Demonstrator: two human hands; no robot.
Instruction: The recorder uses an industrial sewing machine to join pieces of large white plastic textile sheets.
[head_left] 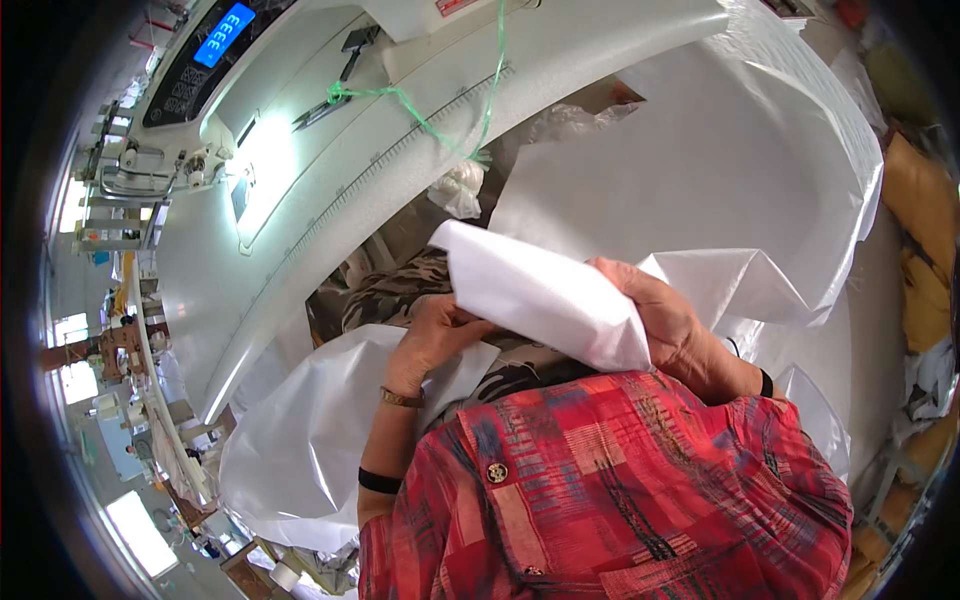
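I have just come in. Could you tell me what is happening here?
A person's right hand holds a folded white sheet above the lap. The left hand is at its lower left edge; that grip is unclear. More white sheeting spreads around, and a sewing machine with its display lit stands upper left.

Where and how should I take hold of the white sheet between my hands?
Probably pinch the white sheet at its upper-left corner, from the left: that corner juts free above the left hand, while the right hand holds the opposite end.
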